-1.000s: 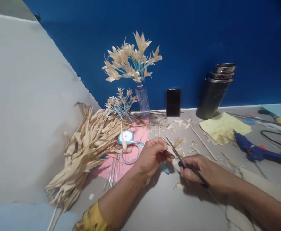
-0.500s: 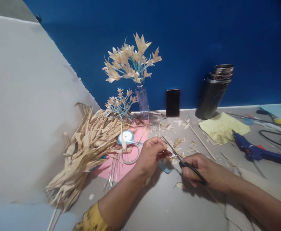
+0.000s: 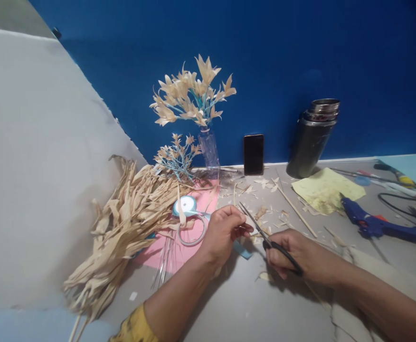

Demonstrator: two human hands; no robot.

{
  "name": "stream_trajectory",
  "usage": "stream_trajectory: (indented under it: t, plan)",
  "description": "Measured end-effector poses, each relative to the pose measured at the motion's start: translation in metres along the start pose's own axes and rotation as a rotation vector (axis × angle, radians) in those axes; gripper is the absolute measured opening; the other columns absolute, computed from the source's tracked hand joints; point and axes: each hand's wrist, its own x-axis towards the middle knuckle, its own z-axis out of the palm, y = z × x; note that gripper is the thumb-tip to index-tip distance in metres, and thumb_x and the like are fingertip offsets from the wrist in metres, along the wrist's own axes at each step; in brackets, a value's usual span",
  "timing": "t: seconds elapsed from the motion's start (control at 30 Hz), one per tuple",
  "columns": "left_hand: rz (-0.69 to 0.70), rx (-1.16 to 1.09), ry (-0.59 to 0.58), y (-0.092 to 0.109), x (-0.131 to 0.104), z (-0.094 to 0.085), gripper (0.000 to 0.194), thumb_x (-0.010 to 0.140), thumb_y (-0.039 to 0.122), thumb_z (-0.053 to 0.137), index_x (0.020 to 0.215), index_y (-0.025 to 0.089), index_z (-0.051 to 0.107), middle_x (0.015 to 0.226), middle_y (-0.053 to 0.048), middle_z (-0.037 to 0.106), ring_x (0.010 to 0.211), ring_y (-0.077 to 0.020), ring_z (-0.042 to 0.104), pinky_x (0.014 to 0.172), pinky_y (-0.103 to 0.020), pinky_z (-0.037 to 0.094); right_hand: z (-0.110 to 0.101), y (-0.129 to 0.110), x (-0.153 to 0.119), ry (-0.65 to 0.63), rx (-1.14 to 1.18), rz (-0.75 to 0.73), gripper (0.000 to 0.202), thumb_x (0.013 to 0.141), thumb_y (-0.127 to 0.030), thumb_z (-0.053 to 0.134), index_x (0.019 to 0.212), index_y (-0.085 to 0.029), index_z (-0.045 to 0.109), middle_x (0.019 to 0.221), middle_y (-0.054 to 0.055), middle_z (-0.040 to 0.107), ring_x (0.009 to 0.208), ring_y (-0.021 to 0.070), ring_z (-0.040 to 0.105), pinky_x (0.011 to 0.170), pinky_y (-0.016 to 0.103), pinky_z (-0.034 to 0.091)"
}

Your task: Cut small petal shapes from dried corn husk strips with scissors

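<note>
My right hand (image 3: 289, 254) is closed round the black handles of the scissors (image 3: 262, 233), whose blades point up and left toward my left hand. My left hand (image 3: 227, 232) is pinched at the blades, with a small pale piece, partly hidden, at its fingertips. Blue ribbon (image 3: 242, 250) shows just below those fingers. Left of my left hand are a ribbon spool (image 3: 184, 206) and a pale ring (image 3: 191, 231) on pink paper (image 3: 165, 246). Thin wires (image 3: 164, 262) lie beside them.
Dried husks (image 3: 122, 228) are heaped at the left. Behind stand husk flowers (image 3: 193, 92) in a clear bottle (image 3: 209, 151), a phone (image 3: 253, 155) and a dark flask (image 3: 313, 137). At right lie yellow paper (image 3: 329, 189) and a blue glue gun (image 3: 379, 225). Scraps litter the table (image 3: 265, 313).
The view has shifted slightly, so the background things sit a little lower and further left. Both hands keep nearly the same pose, and the scissors stay beside my left fingertips.
</note>
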Motion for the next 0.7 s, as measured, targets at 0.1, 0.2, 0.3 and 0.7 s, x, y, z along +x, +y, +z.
stream_trajectory:
  t: [0.1,0.2,0.3,0.7]
  plan:
    - [0.006,-0.013,0.001,-0.001,0.0,0.0,0.014,0.065,0.019,0.069,0.062,0.016,0.055,0.056,-0.001,0.059,0.055,-0.0126,0.058,0.054,-0.024,0.046,0.002,0.003,0.001,0.015,0.089,0.045,0.033,0.081,-0.037,0.058,0.054,-0.02,0.05,0.052,-0.001,0.055,0.048,0.0105,0.044,0.048,0.022,0.029]
    - [-0.001,-0.03,-0.017,0.0,-0.001,0.001,0.015,0.066,0.019,0.071,0.064,0.016,0.056,0.058,-0.001,0.059,0.058,-0.0134,0.06,0.055,-0.024,0.047,0.003,0.006,0.001,0.041,0.119,0.047,0.031,0.081,-0.034,0.058,0.054,-0.019,0.05,0.05,-0.003,0.053,0.045,0.0084,0.036,0.046,0.023,0.025]
    - [-0.025,-0.039,-0.036,0.0,-0.002,0.0,0.019,0.067,0.022,0.076,0.068,0.015,0.058,0.063,-0.001,0.061,0.059,-0.0127,0.06,0.055,-0.023,0.047,0.002,0.008,0.004,0.114,0.157,0.009,0.033,0.081,-0.039,0.063,0.058,-0.019,0.054,0.05,-0.004,0.049,0.046,0.0087,0.035,0.045,0.023,0.024]
    - [-0.227,-0.166,-0.174,-0.023,-0.004,0.003,0.024,0.07,0.024,0.08,0.074,0.015,0.058,0.068,-0.002,0.063,0.056,-0.0091,0.057,0.051,-0.019,0.042,-0.003,0.008,0.008,0.518,0.379,-0.147,0.026,0.068,-0.032,0.08,0.082,-0.018,0.062,0.068,-0.002,0.06,0.061,0.0138,0.051,0.06,0.028,0.041]
